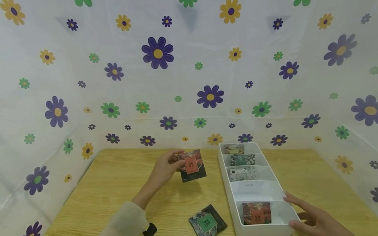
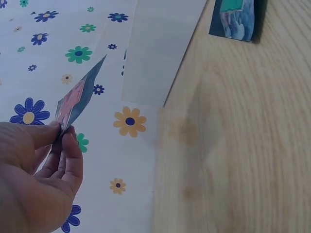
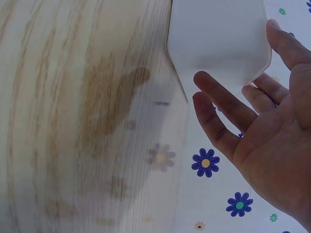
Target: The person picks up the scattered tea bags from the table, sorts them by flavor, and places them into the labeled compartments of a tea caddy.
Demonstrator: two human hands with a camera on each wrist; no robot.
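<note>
My left hand (image 1: 166,170) pinches a dark square sachet with a red label (image 1: 192,165) between thumb and fingers by its left edge. It holds the sachet above the table; the left wrist view shows this sachet (image 2: 77,102) almost edge-on. Another sachet, with a green label (image 1: 207,222), lies flat on the table. To its right stands a long white divided box (image 1: 236,232). At the box's front right corner is my right hand (image 1: 320,219), fingers loosely extended, a thumb and fingertip at the wall. In the right wrist view this hand (image 3: 272,131) grips nothing.
Inside the box, a red-label sachet (image 1: 257,213) stands in the front compartment. The three rear compartments hold a white sachet (image 1: 242,173), a dark green one (image 1: 242,160) and an orange-toned one (image 1: 234,149). A flower-print curtain (image 1: 187,79) surrounds the wooden table (image 1: 116,184).
</note>
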